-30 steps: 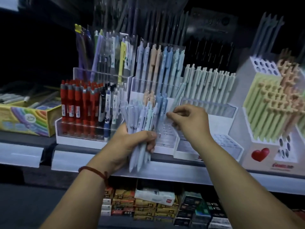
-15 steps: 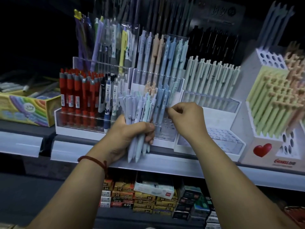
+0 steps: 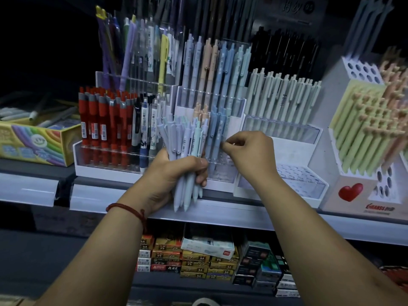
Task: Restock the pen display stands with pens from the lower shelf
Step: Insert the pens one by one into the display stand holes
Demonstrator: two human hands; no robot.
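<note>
Fingers (image 3: 228, 145) of right hand (image 3: 249, 153): pinched on a blue pen (image 3: 220, 131) in the front row of the mid stand (image 3: 223, 176); whether the tip is seated in a hole cannot be told.
Fingers (image 3: 194, 162) of left hand (image 3: 174, 173): clenched round a bundle (image 3: 187, 140) of grey, blue and mint pens, held upright just in front of the mid stand, tips hanging below the fist over the shelf edge (image 3: 220, 214).
Step judged: one pen is being set into the front row; the bundle is yet to be placed.
Stock: cartons (image 3: 198, 259) are seen on the lower shelf, under the arms.
Open slots: the right stand (image 3: 298, 180) shows a bare front tier of holes; its back row is filled with pale green pens (image 3: 284, 96).
Risk, seating: if the blue pen is let go before a hole is found, it may lean on its neighbours or drop behind the clear front wall.
Risk, bundle: the pens are gripped low and fan out at the top; with a slackened grip, some could slide down past the shelf edge.
Risk, knock: the bundle is held close to the front row, so standing pens could be tipped by a careless turn of the wrist.
Risk, sorting: colours are mixed in the bundle, so a pen may be put in a wrong colour group.
</note>
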